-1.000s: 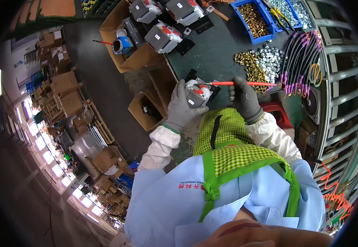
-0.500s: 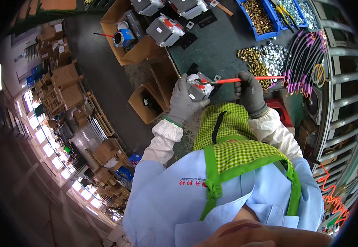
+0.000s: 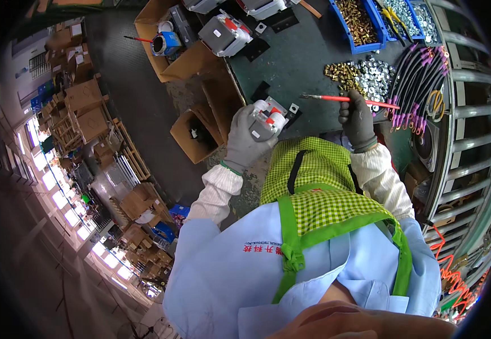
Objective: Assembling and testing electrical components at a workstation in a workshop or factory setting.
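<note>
My left hand [image 3: 241, 142], in a grey work glove, is wrapped around a small grey boxy electrical unit [image 3: 261, 130] at the bench's near edge. Red and white parts show on the unit's upper side, and a metal plate lies at its far end. My right hand [image 3: 359, 123], also gloved, grips a long, thin red-handled brush [image 3: 336, 98]. The brush lies nearly level, its metal-coloured tip end pointing left, above the bench and apart from the unit. Beyond them stands a similar grey unit [image 3: 223, 35] with red and white parts.
Loose brass fittings [image 3: 344, 74] and silver nuts [image 3: 376, 79] lie in piles near black cables [image 3: 415, 85] with pink ends. Blue bins [image 3: 364, 48] stand behind. At left, a cardboard box [image 3: 183, 69] holds a blue can [image 3: 166, 44]. Metal rails [image 3: 471, 116] run along the right.
The brush has come off the unit and moved up and right with my right hand. My left hand still holds the unit, shifted slightly left.
</note>
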A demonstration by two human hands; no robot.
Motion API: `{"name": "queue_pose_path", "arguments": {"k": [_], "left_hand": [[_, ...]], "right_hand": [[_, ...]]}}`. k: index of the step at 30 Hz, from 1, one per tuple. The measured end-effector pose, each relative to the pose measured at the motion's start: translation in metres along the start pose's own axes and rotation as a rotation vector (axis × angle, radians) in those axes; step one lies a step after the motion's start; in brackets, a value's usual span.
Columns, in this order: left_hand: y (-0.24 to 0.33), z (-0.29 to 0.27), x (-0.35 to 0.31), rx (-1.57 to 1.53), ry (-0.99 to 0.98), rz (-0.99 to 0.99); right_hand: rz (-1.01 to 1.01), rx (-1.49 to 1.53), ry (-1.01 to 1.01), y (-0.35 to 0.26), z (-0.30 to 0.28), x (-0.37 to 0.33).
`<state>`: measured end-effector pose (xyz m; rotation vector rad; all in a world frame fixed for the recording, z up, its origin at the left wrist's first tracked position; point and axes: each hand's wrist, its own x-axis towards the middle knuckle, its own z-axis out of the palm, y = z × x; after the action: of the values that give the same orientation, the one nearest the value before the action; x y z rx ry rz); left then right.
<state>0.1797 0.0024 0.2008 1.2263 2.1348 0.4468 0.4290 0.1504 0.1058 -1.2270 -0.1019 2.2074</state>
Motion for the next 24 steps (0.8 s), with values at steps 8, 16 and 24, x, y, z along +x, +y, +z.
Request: {"name": "queue_pose_path", "arguments": {"k": [8, 16, 24], "left_hand": [[-0.037, 0.005, -0.020, -0.051, 0.065, 0.123], [-0.037, 0.002, -0.019, -0.006, 0.068, 0.159], [-0.042, 0.006, -0.022, 0.009, 0.078, 0.153]], "right_hand": [[0.175, -0.421, 0.166, 0.028, 0.005, 0.010], [0.110, -0.441, 0.110, 0.019, 0.016, 0.014], [0.147, -0.259, 0.220, 0.024, 0.004, 0.030]]}}
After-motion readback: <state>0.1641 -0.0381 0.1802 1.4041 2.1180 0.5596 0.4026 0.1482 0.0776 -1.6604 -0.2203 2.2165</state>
